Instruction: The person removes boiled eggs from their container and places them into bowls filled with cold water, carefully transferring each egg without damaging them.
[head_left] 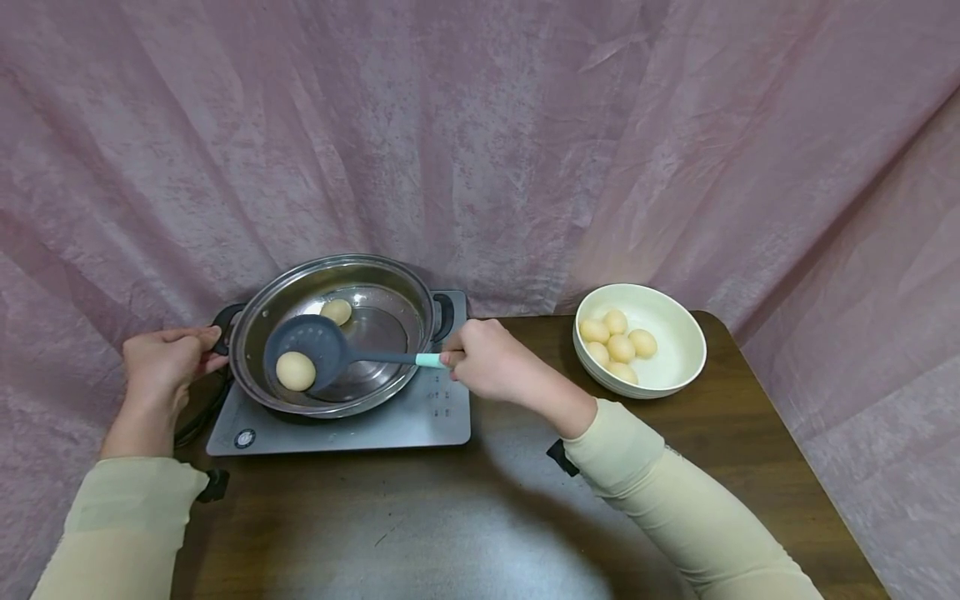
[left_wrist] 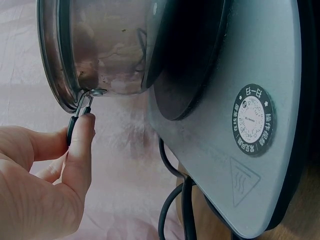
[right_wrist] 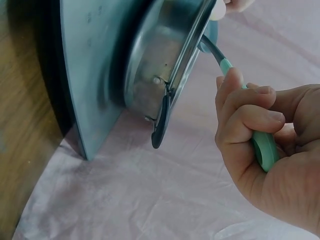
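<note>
In the head view, my left hand point(head_left: 167, 360) pinches the black left handle point(head_left: 225, 327) of a wide steel pot point(head_left: 382, 400) between thumb and fingers. The left wrist view shows the pot's near side raised off the cooktop. My right hand point(head_left: 491, 360) grips the mint-green handle point(right_wrist: 265, 150) of a grey slotted skimmer point(head_left: 311, 337), fingers curled round it. In the skimmer's bowl, over the left part of the pot, lies one pale egg point(head_left: 296, 372). Another egg point(head_left: 336, 312) sits inside the pot, behind the skimmer, in shallow clear liquid.
Under the pot is a flat grey induction cooktop point(head_left: 337, 435), with black cables point(left_wrist: 187, 210) at its left. A cream bowl point(head_left: 678, 350) holding several pale eggs point(head_left: 620, 348) stands on the right of the wooden table point(head_left: 420, 533). Pink curtains point(head_left: 480, 150) hang close behind.
</note>
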